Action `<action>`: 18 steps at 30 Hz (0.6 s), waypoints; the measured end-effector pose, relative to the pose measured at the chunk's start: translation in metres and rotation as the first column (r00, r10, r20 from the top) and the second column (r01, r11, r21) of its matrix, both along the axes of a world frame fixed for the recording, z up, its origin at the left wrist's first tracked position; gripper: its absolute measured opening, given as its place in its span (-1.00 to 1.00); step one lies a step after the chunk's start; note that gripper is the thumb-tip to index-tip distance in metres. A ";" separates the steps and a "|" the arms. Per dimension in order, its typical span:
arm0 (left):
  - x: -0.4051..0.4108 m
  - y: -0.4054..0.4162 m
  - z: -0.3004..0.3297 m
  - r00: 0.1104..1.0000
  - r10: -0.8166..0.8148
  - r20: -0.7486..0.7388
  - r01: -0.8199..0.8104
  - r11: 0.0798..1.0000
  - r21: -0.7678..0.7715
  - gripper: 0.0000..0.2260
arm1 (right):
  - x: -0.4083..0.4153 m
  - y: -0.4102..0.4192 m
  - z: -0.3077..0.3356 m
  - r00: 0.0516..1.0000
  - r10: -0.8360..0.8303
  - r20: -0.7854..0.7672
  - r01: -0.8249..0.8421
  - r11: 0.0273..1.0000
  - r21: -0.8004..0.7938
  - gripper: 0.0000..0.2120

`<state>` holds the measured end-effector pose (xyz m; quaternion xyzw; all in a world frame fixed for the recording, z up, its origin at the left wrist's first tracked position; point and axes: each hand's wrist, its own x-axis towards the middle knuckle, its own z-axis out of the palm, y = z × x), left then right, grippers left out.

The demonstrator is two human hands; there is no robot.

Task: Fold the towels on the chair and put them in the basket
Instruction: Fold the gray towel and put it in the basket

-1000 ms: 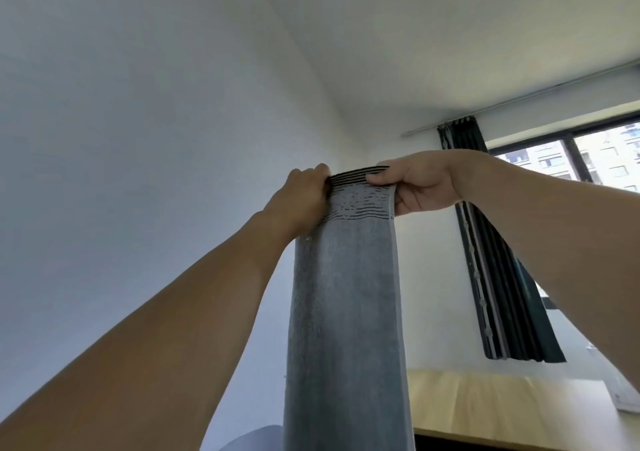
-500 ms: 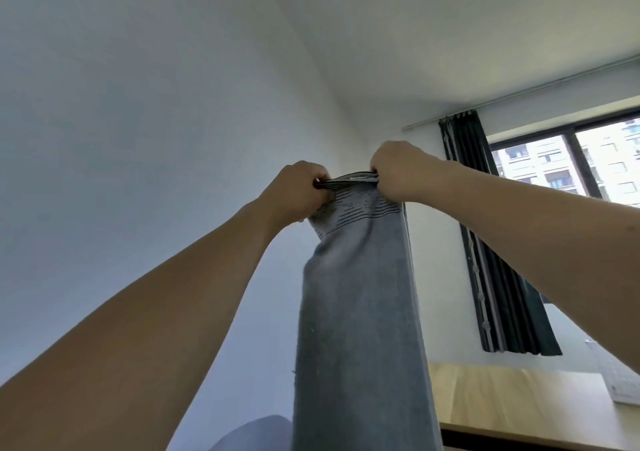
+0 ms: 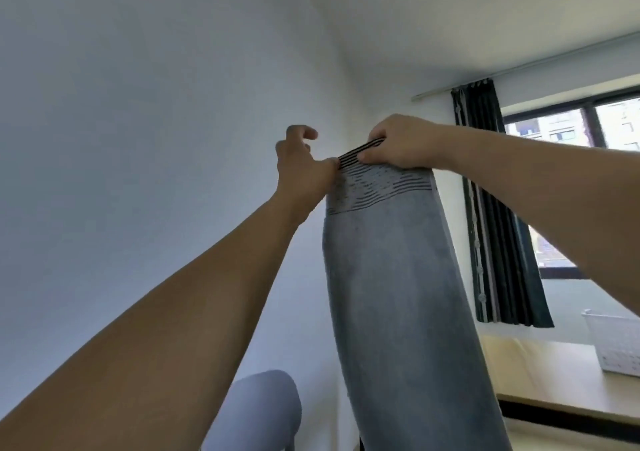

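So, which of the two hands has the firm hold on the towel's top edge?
The right hand: its fingers and thumb curl round the striped edge of the grey towel. The left hand only touches it with the thumb, its fingers lifted off.

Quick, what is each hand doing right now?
Left hand: thumb on the grey towel edge, fingers loose; grip cannot be told.
Right hand: pinching the towel's striped top edge.

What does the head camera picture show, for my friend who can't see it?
Two bare arms hold a long grey towel up high: the right hand grips its striped top edge, the left hand touches the corner. A white basket sits on a wooden table by the window.
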<state>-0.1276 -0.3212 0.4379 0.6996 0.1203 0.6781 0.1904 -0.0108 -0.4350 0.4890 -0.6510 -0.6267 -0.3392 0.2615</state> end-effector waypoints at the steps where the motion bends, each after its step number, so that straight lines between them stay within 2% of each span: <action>1: 0.002 0.002 -0.011 0.981 -0.196 0.003 0.194 0.967 -0.164 -0.48 | 0.004 0.000 -0.001 1.000 0.012 -0.015 -0.012 1.000 0.011 -0.66; 2: 0.003 0.006 -0.026 0.931 -0.364 -0.018 0.342 0.888 -0.308 -0.39 | 0.008 0.002 -0.003 0.999 0.020 -0.032 -0.019 1.000 0.020 -0.66; 3: 0.005 0.011 -0.043 0.881 -0.464 -0.092 0.391 0.823 -0.412 -0.37 | 0.012 0.004 -0.005 0.999 0.019 -0.045 -0.018 1.000 0.023 -0.65; 6: 0.016 0.030 -0.107 0.737 -0.607 -0.297 0.356 0.722 -0.593 -0.60 | 0.025 0.015 -0.016 0.997 -0.051 -0.061 0.052 0.999 0.008 -0.63; 10: 0.027 0.045 -0.193 0.679 -0.676 -0.285 0.284 0.600 -0.748 -0.76 | 0.043 0.031 -0.032 0.987 -0.130 -0.093 0.134 0.990 0.040 -0.71; 15: 0.025 0.063 -0.274 0.585 -0.754 -0.300 0.117 0.444 -0.888 -0.64 | 0.046 0.038 -0.055 0.931 -0.362 -0.051 0.366 0.922 0.127 -0.59; 18: 0.021 0.075 -0.309 0.577 -0.719 -0.387 -0.060 0.436 -0.898 -0.59 | 0.055 0.035 -0.070 0.875 -0.483 -0.033 0.479 0.855 0.199 -0.57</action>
